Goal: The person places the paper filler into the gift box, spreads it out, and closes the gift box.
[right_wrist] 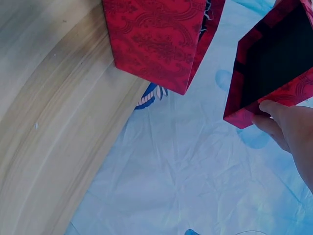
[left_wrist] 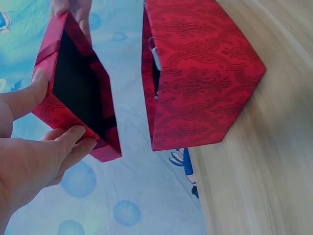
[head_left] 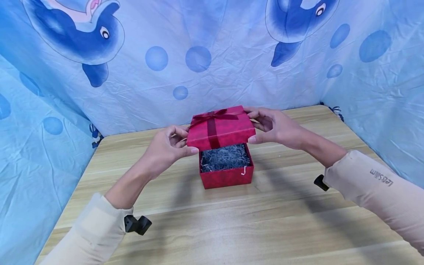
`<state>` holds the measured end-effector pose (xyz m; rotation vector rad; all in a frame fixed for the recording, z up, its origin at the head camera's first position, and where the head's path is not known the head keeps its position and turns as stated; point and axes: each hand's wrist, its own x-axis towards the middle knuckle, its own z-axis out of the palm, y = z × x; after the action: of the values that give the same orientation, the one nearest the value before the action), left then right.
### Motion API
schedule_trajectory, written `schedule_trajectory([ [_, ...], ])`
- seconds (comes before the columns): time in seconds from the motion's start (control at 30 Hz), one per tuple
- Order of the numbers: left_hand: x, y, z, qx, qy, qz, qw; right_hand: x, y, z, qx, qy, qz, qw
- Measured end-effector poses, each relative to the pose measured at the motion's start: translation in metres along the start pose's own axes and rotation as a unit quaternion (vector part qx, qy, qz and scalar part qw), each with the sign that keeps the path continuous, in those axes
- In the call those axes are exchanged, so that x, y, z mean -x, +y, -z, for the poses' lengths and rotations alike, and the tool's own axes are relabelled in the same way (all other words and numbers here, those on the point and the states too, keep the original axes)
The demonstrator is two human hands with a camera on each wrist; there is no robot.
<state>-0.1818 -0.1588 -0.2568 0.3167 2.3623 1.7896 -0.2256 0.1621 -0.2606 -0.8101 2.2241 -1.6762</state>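
Observation:
A red gift box [head_left: 226,178] stands on the table with grey-blue shredded paper [head_left: 225,159] filling it. Above it, tilted and apart from the box, is its red lid [head_left: 228,127], tied with a dark red ribbon bow [head_left: 213,116]. My left hand [head_left: 167,149] grips the lid's left side, thumb at the near corner. On the opposite side my right hand [head_left: 273,127] pinches the lid between thumb and fingers. Both wrist views show the lid's black inside [left_wrist: 78,88] and a gap between lid and box. The bottom of the box's inside is hidden by the shredded paper.
A wooden table [head_left: 212,224] carries the box. Blue cloth with printed dolphins [head_left: 205,84] hangs behind it and along both sides. One white paper shred [head_left: 244,170] hangs over the box's front rim.

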Motion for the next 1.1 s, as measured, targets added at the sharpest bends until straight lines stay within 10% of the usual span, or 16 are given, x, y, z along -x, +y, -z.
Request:
schedule_trajectory([
  [1.1,-0.001,-0.012,-0.01,-0.004,0.031,-0.037,0.9988,-0.001,0.011,-0.01,0.033,-0.028,0.054,0.998],
])
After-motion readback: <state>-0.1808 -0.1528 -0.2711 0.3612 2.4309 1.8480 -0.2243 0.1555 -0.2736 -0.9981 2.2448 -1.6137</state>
